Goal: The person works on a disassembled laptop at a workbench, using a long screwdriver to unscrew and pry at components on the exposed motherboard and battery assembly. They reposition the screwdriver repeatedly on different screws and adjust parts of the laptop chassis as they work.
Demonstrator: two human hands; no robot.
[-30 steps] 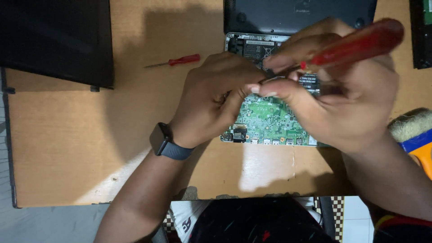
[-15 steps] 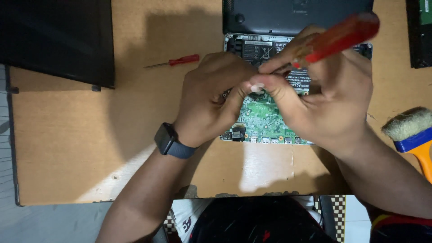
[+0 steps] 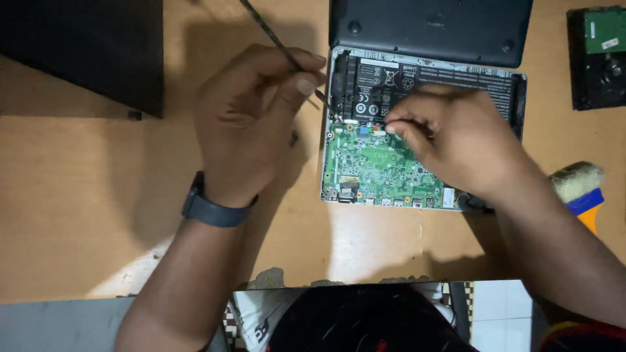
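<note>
Left hand: the left hand (image 3: 251, 124) is being held just left of the opened laptop (image 3: 420, 124), with a dark watch (image 3: 212, 210) being worn on its wrist.
Left fingers: the fingers (image 3: 301, 73) are being kept closed in a narrow pinch round a thin dark tool (image 3: 277, 42).
Thin tool: it is being held slanted, its upper end running off the top edge of the view and its lower tip being pressed at the left edge of the laptop, near the seam between battery and board.
Right hand: the right hand (image 3: 456, 140) is being rested over the right half of the green circuit board (image 3: 375, 166).
Right fingers: the fingertips (image 3: 392, 127) are being drawn narrowly together at the top edge of the board; whether something small is being pinched there cannot be told.
Laptop: it is being kept bottom-up on the brown table (image 3: 85, 195), with its dark cover (image 3: 430, 26) lying just behind it.
Battery: the black battery (image 3: 391, 75) is being left in the upper bay, touching the board's top edge.
Surroundings: a black flat panel (image 3: 85, 49) is being kept at the far left, a hard drive (image 3: 596, 55) at the far right, and a brush (image 3: 580, 186) at the right edge.
</note>
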